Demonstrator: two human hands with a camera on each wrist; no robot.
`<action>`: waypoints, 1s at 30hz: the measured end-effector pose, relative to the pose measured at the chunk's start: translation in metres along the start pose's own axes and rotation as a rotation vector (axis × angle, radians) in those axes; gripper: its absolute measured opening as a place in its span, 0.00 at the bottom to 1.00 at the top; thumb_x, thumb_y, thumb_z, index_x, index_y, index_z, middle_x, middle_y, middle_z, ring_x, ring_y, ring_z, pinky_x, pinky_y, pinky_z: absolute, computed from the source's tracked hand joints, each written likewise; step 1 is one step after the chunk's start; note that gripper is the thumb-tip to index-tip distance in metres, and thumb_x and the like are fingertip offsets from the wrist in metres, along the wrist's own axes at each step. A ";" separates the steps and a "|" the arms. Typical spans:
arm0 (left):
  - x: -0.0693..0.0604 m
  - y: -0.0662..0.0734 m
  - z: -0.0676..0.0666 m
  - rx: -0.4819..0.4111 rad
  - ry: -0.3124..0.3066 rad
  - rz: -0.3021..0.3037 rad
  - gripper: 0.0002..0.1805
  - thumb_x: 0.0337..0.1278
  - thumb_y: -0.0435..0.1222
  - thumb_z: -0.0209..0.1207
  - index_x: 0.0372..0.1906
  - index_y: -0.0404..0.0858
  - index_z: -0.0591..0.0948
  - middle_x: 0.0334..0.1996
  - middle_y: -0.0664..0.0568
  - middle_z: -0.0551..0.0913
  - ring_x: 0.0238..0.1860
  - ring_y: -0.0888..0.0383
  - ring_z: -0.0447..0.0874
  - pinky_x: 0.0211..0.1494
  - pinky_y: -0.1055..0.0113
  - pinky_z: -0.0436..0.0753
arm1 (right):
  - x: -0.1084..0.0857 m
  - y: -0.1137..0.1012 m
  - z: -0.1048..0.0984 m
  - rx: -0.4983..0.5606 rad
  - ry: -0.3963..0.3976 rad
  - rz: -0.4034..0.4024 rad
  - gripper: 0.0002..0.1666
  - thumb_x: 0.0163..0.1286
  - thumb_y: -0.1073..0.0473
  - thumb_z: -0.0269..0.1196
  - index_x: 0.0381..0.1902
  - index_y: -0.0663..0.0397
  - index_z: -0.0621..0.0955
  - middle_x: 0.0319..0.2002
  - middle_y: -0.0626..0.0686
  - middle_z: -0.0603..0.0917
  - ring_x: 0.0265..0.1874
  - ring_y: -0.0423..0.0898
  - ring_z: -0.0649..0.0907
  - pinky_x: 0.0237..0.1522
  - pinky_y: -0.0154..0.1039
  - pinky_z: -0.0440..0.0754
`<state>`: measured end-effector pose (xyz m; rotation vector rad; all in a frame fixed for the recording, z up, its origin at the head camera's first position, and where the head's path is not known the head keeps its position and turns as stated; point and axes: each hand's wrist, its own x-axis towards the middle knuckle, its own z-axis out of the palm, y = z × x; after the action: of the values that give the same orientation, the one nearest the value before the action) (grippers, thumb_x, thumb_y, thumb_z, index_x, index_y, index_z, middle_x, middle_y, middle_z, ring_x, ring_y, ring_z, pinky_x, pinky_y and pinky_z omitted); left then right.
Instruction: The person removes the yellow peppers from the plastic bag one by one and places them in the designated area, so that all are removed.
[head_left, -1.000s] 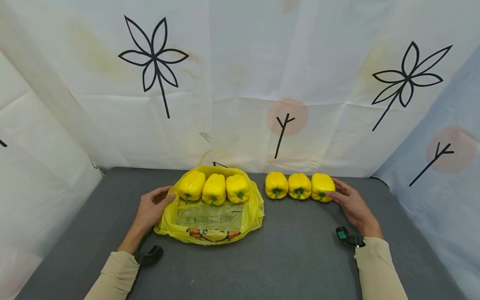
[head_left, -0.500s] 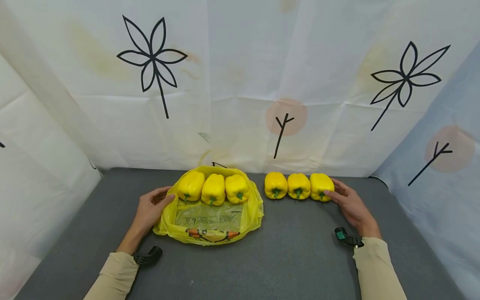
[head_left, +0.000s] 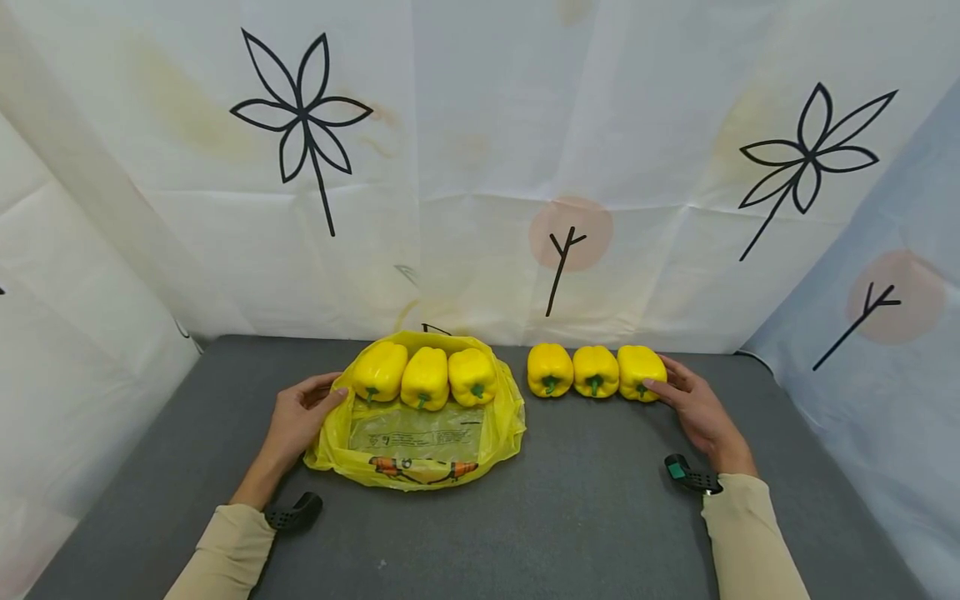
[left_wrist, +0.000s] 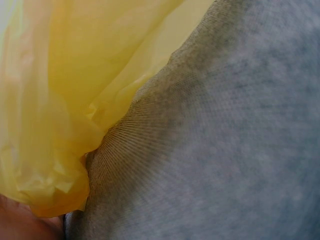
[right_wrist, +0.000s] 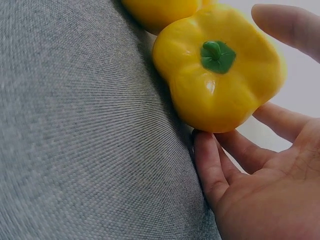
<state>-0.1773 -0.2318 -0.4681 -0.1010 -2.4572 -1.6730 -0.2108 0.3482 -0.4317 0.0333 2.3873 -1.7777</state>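
Note:
A yellow plastic bag (head_left: 420, 475) lies with its mouth spread, and three yellow bell peppers (head_left: 424, 379) rest in a row inside it. My left hand (head_left: 296, 421) is at the bag's left rim, thumb against the plastic. Its fingertips are hidden behind the bag, and the left wrist view shows mostly yellow film. To the right, three more yellow peppers sit in a row: a left one (head_left: 550, 370), a middle one (head_left: 596, 372) and a right one (head_left: 641, 373). My right hand (head_left: 701, 412) touches the right pepper's outer side with relaxed fingers; its thumb looks apart from it (right_wrist: 220, 70).
The dark grey table (head_left: 525, 533) reaches back to a white curtain (head_left: 465, 150) with printed plants. Side curtains flank it left and right. Each wrist carries a black strap device, one on the left (head_left: 295, 512) and one on the right (head_left: 692, 475).
Both hands, the bag and the peppers hold their places. The head view has drifted very slightly.

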 end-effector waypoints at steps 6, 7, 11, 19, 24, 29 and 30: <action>0.000 -0.001 0.000 -0.017 -0.004 0.000 0.25 0.73 0.41 0.60 0.66 0.30 0.77 0.56 0.35 0.81 0.45 0.74 0.80 0.47 0.78 0.80 | 0.000 0.000 0.000 -0.011 0.012 0.002 0.50 0.78 0.46 0.60 0.83 0.57 0.47 0.78 0.68 0.51 0.72 0.59 0.61 0.67 0.45 0.68; 0.000 0.000 0.000 -0.020 -0.006 0.001 0.25 0.73 0.40 0.60 0.66 0.30 0.77 0.56 0.35 0.81 0.45 0.74 0.79 0.47 0.78 0.80 | 0.000 0.000 0.000 -0.013 0.015 0.001 0.50 0.78 0.46 0.60 0.82 0.58 0.47 0.78 0.68 0.52 0.71 0.59 0.61 0.65 0.42 0.70; 0.001 -0.001 0.000 -0.018 -0.007 -0.001 0.25 0.73 0.39 0.60 0.67 0.30 0.76 0.57 0.35 0.81 0.45 0.75 0.79 0.47 0.79 0.80 | -0.002 -0.003 0.002 -0.030 0.025 -0.012 0.50 0.78 0.45 0.60 0.82 0.58 0.48 0.77 0.69 0.54 0.70 0.58 0.63 0.60 0.36 0.73; 0.000 -0.001 -0.001 -0.008 0.001 0.011 0.24 0.73 0.39 0.61 0.67 0.31 0.77 0.57 0.35 0.81 0.46 0.75 0.78 0.47 0.80 0.79 | -0.004 -0.007 0.003 -0.067 0.051 -0.024 0.50 0.77 0.45 0.61 0.82 0.58 0.48 0.76 0.70 0.55 0.71 0.63 0.63 0.66 0.49 0.72; 0.001 -0.003 -0.001 -0.007 -0.002 0.000 0.24 0.74 0.39 0.60 0.67 0.30 0.77 0.57 0.35 0.80 0.46 0.75 0.78 0.47 0.80 0.79 | -0.006 -0.011 0.004 -0.071 0.072 -0.016 0.51 0.77 0.45 0.61 0.82 0.58 0.48 0.77 0.71 0.54 0.71 0.64 0.63 0.67 0.56 0.69; 0.002 -0.004 -0.001 -0.008 -0.002 -0.005 0.24 0.73 0.38 0.60 0.67 0.30 0.76 0.58 0.35 0.80 0.46 0.75 0.78 0.47 0.81 0.78 | -0.008 -0.016 0.003 -0.096 0.100 -0.015 0.52 0.76 0.44 0.62 0.82 0.59 0.48 0.77 0.72 0.52 0.73 0.68 0.60 0.69 0.63 0.64; 0.002 -0.004 -0.001 -0.009 -0.002 -0.004 0.24 0.73 0.38 0.60 0.67 0.30 0.76 0.58 0.35 0.80 0.46 0.75 0.78 0.47 0.81 0.78 | -0.008 -0.017 0.003 -0.104 0.106 -0.016 0.53 0.76 0.44 0.62 0.82 0.59 0.48 0.77 0.72 0.52 0.73 0.69 0.60 0.69 0.63 0.64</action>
<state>-0.1793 -0.2339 -0.4711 -0.0987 -2.4531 -1.6859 -0.2044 0.3410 -0.4153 0.0984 2.5567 -1.6964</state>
